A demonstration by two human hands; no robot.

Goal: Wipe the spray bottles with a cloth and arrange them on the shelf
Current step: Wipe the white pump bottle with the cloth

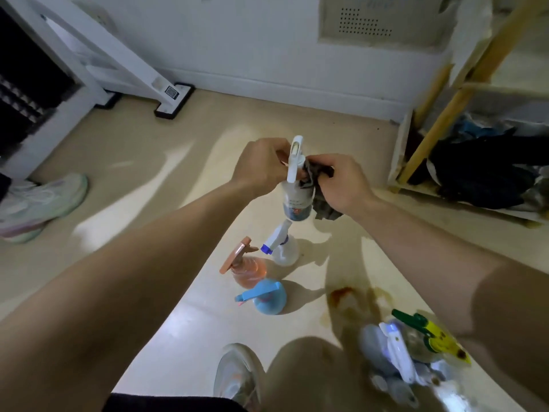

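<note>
My left hand (261, 166) grips the neck of a white spray bottle (295, 200) held up over the floor. Pressed against that bottle's neck is a dark grey cloth (322, 200), bunched in my right hand (341, 182). Below on the floor stand a clear bottle with a white and blue trigger (283, 248), an orange bottle (246, 270) and a light blue bottle (266, 297). Near my right knee lie several more bottles, among them a green and yellow one (430, 334) and a white one (398, 352). The wooden shelf (439, 120) stands at the right.
The shelf's bottom level holds a pile of dark clothes (487, 173). A white frame with black feet (172, 99) leans by the back wall. Another person's shoe (38, 203) is at the left. My own shoe (237, 376) is below. A brown stain (344, 295) marks the floor.
</note>
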